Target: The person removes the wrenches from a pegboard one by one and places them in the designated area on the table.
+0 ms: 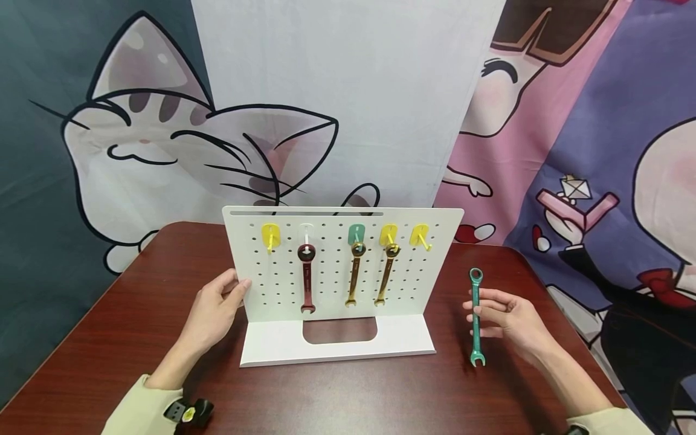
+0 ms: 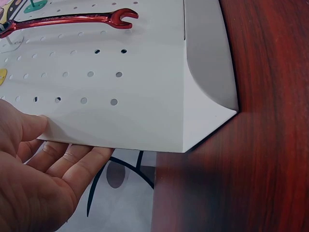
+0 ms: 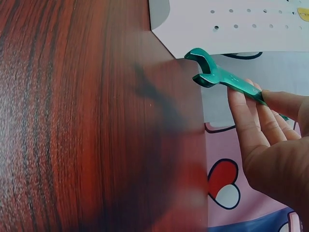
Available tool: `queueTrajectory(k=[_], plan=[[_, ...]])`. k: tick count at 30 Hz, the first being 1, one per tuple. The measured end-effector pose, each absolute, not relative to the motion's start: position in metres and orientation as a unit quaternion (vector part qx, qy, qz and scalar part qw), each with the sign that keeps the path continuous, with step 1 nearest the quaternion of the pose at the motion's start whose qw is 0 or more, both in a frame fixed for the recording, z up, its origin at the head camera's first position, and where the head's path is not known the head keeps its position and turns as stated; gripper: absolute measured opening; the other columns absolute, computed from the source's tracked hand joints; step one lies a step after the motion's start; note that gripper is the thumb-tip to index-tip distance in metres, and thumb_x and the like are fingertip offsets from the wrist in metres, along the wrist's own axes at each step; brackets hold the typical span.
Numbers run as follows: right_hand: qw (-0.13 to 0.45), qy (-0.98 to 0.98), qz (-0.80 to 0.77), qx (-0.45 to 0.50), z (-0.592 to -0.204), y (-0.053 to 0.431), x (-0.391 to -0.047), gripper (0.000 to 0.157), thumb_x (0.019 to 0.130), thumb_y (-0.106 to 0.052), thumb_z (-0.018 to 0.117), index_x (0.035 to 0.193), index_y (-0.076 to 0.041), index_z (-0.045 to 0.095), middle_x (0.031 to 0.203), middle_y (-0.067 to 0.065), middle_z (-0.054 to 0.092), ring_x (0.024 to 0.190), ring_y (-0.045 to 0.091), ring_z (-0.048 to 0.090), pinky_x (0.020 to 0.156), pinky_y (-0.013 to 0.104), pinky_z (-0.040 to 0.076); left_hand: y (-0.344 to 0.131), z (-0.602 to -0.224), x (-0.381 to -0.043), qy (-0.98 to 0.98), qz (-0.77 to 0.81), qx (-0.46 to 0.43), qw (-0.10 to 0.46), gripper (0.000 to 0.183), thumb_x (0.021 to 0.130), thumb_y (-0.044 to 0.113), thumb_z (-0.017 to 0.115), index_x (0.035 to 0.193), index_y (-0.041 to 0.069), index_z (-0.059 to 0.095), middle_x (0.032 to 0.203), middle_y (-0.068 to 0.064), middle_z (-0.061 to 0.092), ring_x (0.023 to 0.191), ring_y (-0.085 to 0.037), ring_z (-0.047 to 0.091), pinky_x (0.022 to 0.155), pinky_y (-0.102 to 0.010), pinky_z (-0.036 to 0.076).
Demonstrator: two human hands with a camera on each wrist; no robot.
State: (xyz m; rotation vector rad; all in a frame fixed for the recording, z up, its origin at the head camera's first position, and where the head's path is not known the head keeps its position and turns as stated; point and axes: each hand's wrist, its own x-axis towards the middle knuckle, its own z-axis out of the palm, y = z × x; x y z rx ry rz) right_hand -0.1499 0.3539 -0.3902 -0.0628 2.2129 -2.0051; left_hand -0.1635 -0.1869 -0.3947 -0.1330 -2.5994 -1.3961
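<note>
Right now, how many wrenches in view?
4: red wrench on the clear hook, one gold wrench on the green hook, another gold wrench on the middle yellow hook, green wrench in the right hand. Any behind the pegboard would be hidden.

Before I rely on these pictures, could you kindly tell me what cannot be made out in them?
- Head view: how far the left hand's fingers reach behind the white pegboard, which hides them.
- Left wrist view: the whole ring end of the red wrench, cut by the left edge.
- Right wrist view: the green wrench's ring end, hidden by the right hand.
- Head view: any marking on the rightmost gold wrench, too small.
</note>
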Motion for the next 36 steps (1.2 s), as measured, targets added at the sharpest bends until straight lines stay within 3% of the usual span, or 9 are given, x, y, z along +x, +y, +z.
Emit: queueTrajectory(k=[17, 26, 36], plan=[[0.081, 0.74, -0.668, -0.007, -0.395, 0.366, -0.153, 0.027, 0.104, -0.004, 0.066, 0.119, -0.026, 0.071, 0.109, -0.003, 0.081, 0.097, 0.018, 0.079, 0.079, 0.039, 0.066, -0.188, -0.397, -0.165, -0.872, -0.477, -0.049, 0.097, 0.023, 0.112, 0.02, 0.056, 0.123, 0.004, 0.068, 0.122, -0.018, 0.077, 0.104, -0.022, 0.074, 0.078, -0.015, 0.054], [0.082, 0.744, -0.663, 0.008, -0.398, 0.372, -0.152, 0.026, 0.104, -0.006, 0.066, 0.118, -0.027, 0.072, 0.11, -0.004, 0.081, 0.097, 0.017, 0.078, 0.078, 0.037, 0.066, -0.187, -0.396, -0.164, -0.87, -0.482, -0.049, 0.09, 0.025, 0.112, 0.02, 0.055, 0.127, 0.004, 0.067, 0.126, -0.021, 0.074, 0.109, -0.031, 0.075, 0.085, -0.031, 0.061], [0.075, 0.759, -0.646, 0.025, -0.401, 0.379, -0.15, 0.022, 0.104, -0.01, 0.067, 0.121, -0.024, 0.071, 0.111, -0.003, 0.081, 0.098, 0.017, 0.078, 0.078, 0.037, 0.065, -0.187, -0.396, -0.164, -0.871, -0.481, -0.046, 0.088, 0.026, 0.112, 0.02, 0.055, 0.13, 0.004, 0.066, 0.127, -0.022, 0.074, 0.109, -0.032, 0.075, 0.086, -0.037, 0.062]])
